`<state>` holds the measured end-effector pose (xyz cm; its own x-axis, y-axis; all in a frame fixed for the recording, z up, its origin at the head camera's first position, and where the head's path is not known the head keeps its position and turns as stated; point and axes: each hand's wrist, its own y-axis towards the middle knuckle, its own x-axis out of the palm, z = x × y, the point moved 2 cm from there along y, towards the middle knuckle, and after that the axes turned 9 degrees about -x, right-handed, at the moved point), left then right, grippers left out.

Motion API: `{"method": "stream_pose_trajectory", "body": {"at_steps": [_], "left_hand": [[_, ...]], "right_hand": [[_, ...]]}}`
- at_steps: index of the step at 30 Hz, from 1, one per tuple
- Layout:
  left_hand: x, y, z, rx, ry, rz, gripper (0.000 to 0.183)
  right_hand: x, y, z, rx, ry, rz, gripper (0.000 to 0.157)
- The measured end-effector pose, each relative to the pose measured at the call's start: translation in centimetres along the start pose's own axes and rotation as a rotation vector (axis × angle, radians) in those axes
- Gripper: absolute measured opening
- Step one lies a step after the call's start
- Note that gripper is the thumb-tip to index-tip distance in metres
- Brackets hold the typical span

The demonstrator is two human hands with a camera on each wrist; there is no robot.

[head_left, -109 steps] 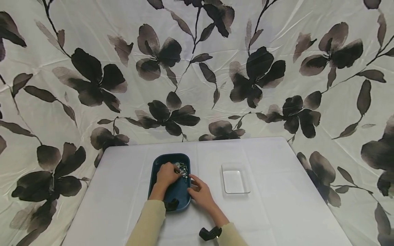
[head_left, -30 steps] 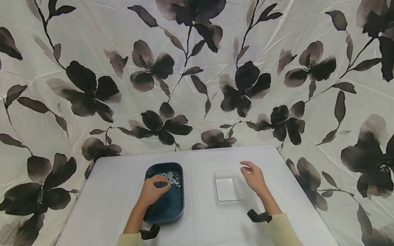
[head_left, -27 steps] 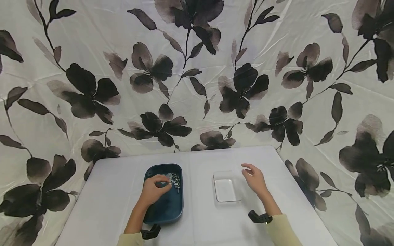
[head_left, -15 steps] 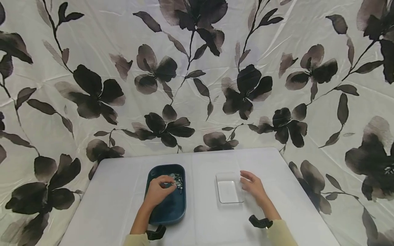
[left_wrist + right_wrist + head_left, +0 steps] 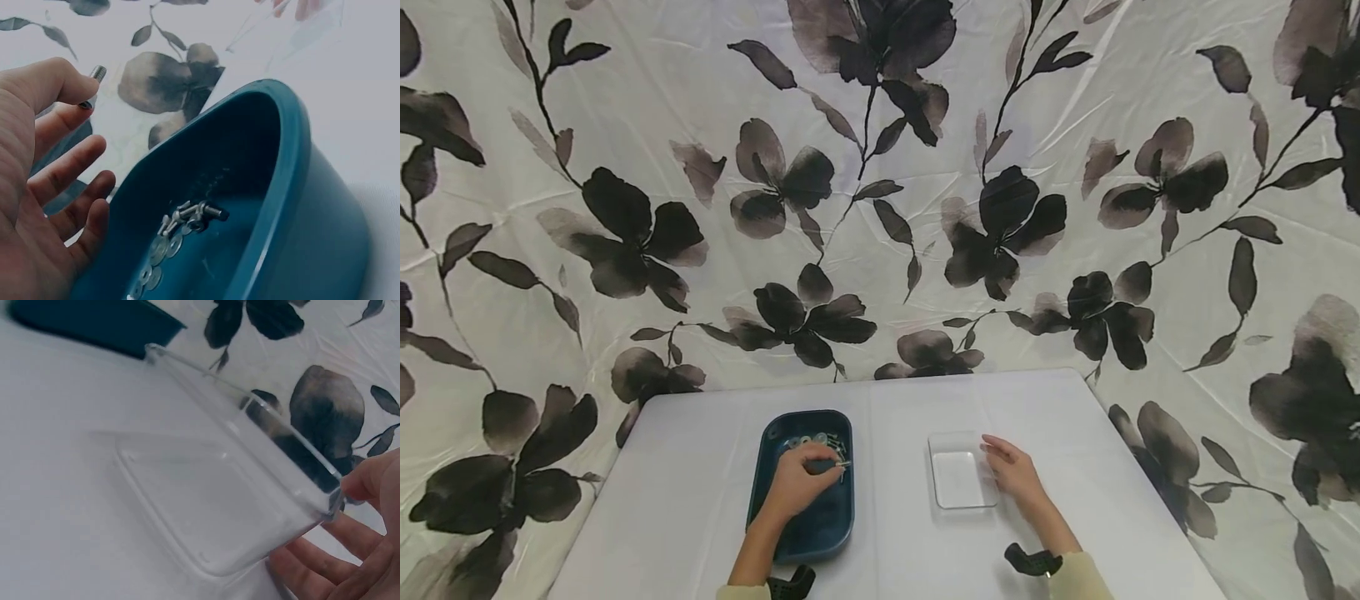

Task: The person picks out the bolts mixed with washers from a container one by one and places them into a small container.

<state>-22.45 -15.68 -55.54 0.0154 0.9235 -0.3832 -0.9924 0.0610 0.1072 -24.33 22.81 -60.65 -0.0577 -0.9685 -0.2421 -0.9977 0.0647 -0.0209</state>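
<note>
**Threaded bolt raised over a blue tray of hardware**

A white cloth (image 5: 670, 100) printed with smoky black flowers fills the upper frame, its smooth fabric creased in fine, shiny lines. Below it spreads the matt white tabletop (image 5: 898, 533), faintly marked with straight folds.

Left of centre in the lower frame lies the largest vessel, a deep blue tray (image 5: 820, 525), oblong, with rounded corners and a smooth, thick lip. Right of centre sits a transparent box (image 5: 957, 479), low and squarish, glossy along its rim, the white surface showing through its base.

Pale yellow sleeves (image 5: 1078, 579) enter from the bottom edge. The left hand (image 5: 793, 483) is over the tray, its fingers pinching a bolt while the other fingers spread loosely. The right hand (image 5: 1017, 479) touches the right side of the box, its fingers slightly bent at one corner; whether they grasp it or merely rest there, I cannot tell. Each wrist wears a black device (image 5: 1033, 561).

Towards the tray's far end, flat, round washers (image 5: 162, 247) with a dull sheen lie against a jumble of shiny metal screws (image 5: 200, 212). The pinched bolt (image 5: 98, 73) is silvery, its ridged shank standing above the fingertips, tilted.
</note>
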Motion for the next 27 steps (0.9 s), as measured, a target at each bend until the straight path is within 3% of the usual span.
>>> {"method": "stream_pose_trajectory", "body": {"at_steps": [4, 9, 19, 27], "left_hand": [[0.8, 0.3, 0.3, 0.019, -0.018, -0.027, 0.012], [1.9, 1.0, 1.1, 0.057, -0.012, -0.042, 0.012], [4.6, 1.7, 2.4, 0.046, 0.021, -0.080, 0.009], [6.3, 2.2, 2.6, 0.033, 0.040, -0.089, 0.005]], "right_hand": [[0.0, 0.0, 0.7, 0.025, -0.028, -0.001, 0.039], [0.1, 0.2, 0.5, -0.010, -0.014, -0.015, 0.039], [1.2, 0.1, 0.2, 0.018, 0.031, -0.018, 0.037], [1.6, 0.4, 0.3, 0.028, 0.044, -0.004, 0.036]]}}
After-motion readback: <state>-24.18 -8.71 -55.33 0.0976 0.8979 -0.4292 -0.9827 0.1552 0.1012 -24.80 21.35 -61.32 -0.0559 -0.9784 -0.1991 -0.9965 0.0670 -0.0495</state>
